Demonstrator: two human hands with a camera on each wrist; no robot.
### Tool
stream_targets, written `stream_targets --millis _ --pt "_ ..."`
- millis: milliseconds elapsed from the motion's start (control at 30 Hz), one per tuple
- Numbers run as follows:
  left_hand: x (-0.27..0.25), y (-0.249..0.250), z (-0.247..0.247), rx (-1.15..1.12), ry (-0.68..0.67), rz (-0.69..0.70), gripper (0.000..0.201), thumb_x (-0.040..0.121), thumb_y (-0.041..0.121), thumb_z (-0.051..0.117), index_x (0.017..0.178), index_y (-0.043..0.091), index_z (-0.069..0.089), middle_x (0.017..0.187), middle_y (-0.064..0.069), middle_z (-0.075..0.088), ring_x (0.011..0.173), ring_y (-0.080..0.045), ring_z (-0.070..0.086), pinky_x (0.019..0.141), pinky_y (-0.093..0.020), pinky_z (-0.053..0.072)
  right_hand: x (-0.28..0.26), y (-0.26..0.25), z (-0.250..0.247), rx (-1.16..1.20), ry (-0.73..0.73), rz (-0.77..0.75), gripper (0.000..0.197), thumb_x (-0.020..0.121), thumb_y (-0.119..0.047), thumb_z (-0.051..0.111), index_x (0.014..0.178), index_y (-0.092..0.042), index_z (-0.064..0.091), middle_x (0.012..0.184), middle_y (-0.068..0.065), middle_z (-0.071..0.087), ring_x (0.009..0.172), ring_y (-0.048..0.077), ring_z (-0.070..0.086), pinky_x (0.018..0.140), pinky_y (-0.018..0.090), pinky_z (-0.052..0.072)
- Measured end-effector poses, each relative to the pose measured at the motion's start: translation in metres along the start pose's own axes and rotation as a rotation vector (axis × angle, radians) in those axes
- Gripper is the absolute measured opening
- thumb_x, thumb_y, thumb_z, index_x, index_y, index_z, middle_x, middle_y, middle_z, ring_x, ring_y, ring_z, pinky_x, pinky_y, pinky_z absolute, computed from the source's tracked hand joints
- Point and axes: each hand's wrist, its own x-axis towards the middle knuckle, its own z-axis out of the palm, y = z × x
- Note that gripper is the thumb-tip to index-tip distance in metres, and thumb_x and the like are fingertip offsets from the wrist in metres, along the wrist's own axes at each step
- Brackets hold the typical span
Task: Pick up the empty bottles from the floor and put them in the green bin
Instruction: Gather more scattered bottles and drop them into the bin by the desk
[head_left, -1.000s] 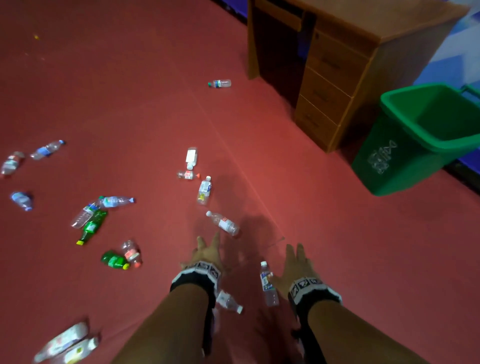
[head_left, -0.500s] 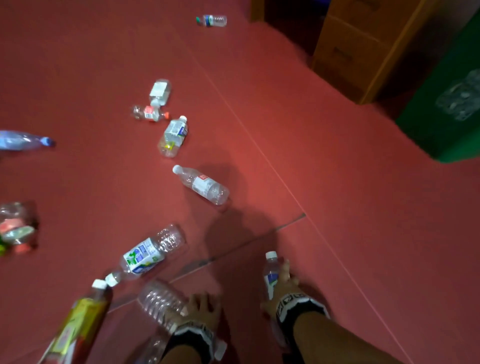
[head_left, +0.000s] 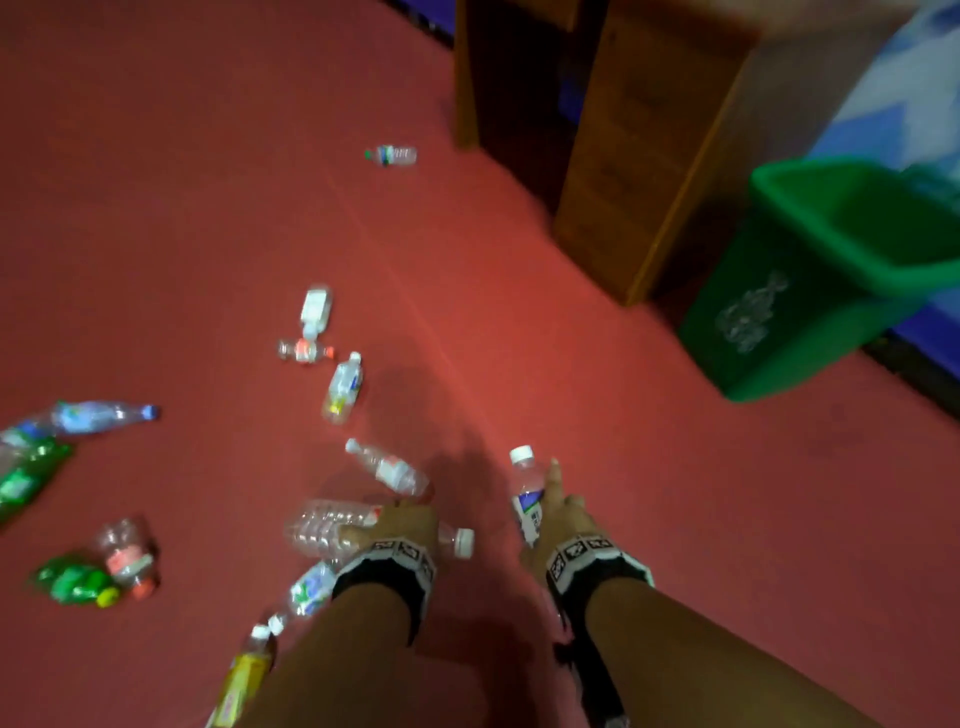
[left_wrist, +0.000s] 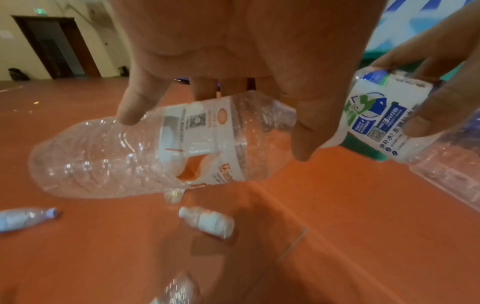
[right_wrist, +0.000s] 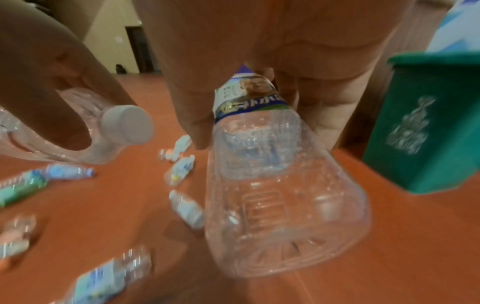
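My left hand grips a clear crushed bottle sideways above the red floor, its white cap pointing right; in the left wrist view the fingers curl round that clear bottle. My right hand holds a bottle with a blue-and-white label upright, cap up; the right wrist view shows the labelled bottle with its base toward the camera. The green bin stands open at the right, well beyond both hands.
Several bottles lie on the floor: a clear one just ahead of my left hand, others further out, green ones at left, a yellow one near my left arm. A wooden desk stands left of the bin.
Both hands have closed on their bottles and lifted them off the floor. The head view has swung up, bringing the desk and the bin's opening back into sight.
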Motion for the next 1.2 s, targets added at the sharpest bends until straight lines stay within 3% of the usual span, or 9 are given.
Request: stream_targets --millis 67,133,233,367,667,767,933,1033,1200 --pt "-0.052 0.021 -0.085 -0.02 0.045 0.049 0.062 0.087 0.026 0.068 0.141 0.042 0.042 0.141 0.001 0.047 0.136 -0.025 0.036 0.106 -0.064 0.027 -0.055 -0.016 -0.085 0.014 0.005 0.008 0.12 0.083 -0.028 0.069 0.144 -0.037 -0.034 0.16 0.014 0.014 0.135 0.036 0.042 0.106 0.048 0.042" --pt "-0.107 0.047 -0.172 -0.042 0.113 0.125 0.06 0.087 0.031 0.067 0.141 0.037 0.043 0.139 -0.002 0.051 0.133 -0.028 0.044 0.108 -0.058 0.035 -0.112 -0.027 -0.169 0.064 0.053 -0.008 0.119 0.083 -0.024 0.069 0.143 -0.043 -0.032 0.161 0.018 0.004 0.139 0.037 0.037 0.11 0.048 0.038" --pt "-0.177 0.092 -0.284 -0.1 0.238 0.206 0.055 0.084 0.038 0.064 0.136 0.029 0.051 0.135 -0.001 0.058 0.124 -0.027 0.055 0.105 -0.039 0.044 -0.188 -0.033 -0.276 0.147 0.203 -0.033 0.116 0.085 -0.017 0.068 0.145 -0.044 -0.028 0.158 0.02 0.008 0.132 0.037 0.045 0.105 0.043 0.043" --pt "-0.24 0.165 -0.383 -0.464 0.37 0.285 0.073 0.077 0.036 0.077 0.143 0.026 0.046 0.135 0.002 0.059 0.12 -0.019 0.057 0.1 -0.023 0.042 -0.242 -0.01 -0.374 0.287 0.422 -0.05 0.119 0.082 -0.031 0.073 0.15 -0.032 -0.025 0.152 0.014 0.025 0.124 0.031 0.052 0.099 0.035 0.045" --pt "-0.234 0.367 -0.445 -0.703 0.377 0.439 0.07 0.082 0.034 0.074 0.143 0.017 0.045 0.126 -0.002 0.063 0.114 -0.022 0.06 0.1 -0.031 0.045 -0.203 0.13 -0.509 0.386 0.611 0.075 0.116 0.078 -0.048 0.07 0.155 -0.017 -0.011 0.147 0.008 0.038 0.131 0.03 0.041 0.107 0.036 0.038" --pt "-0.224 0.429 -0.462 -0.786 0.368 0.445 0.06 0.084 0.034 0.071 0.137 0.016 0.05 0.11 -0.001 0.065 0.099 -0.023 0.063 0.09 -0.031 0.049 -0.185 0.175 -0.551 0.383 0.627 0.072 0.115 0.079 -0.048 0.069 0.155 -0.016 -0.011 0.144 0.009 0.042 0.128 0.03 0.045 0.106 0.033 0.039" --pt "-0.2 0.519 -0.5 -0.748 0.387 0.509 0.038 0.091 0.034 0.063 0.123 0.016 0.053 0.092 0.004 0.058 0.078 -0.015 0.056 0.068 -0.019 0.04 -0.151 0.239 -0.618 0.427 0.696 0.051 0.121 0.077 -0.046 0.072 0.154 -0.014 -0.015 0.139 0.01 0.046 0.123 0.027 0.05 0.103 0.034 0.041" --pt "-0.184 0.551 -0.514 -0.711 0.393 0.505 0.045 0.094 0.042 0.057 0.129 0.014 0.051 0.114 -0.007 0.063 0.105 -0.028 0.06 0.084 -0.028 0.04 -0.135 0.257 -0.64 0.465 0.708 0.04 0.126 0.076 -0.043 0.075 0.151 -0.015 -0.022 0.139 0.008 0.046 0.12 0.024 0.054 0.101 0.033 0.044" --pt "-0.127 0.62 -0.541 -0.657 0.327 0.492 0.043 0.095 0.047 0.054 0.123 0.013 0.051 0.115 -0.009 0.063 0.106 -0.03 0.061 0.089 -0.034 0.045 -0.083 0.292 -0.688 0.432 0.664 0.041 0.127 0.078 -0.04 0.074 0.15 -0.018 -0.028 0.149 0.006 0.037 0.124 0.022 0.052 0.103 0.032 0.043"
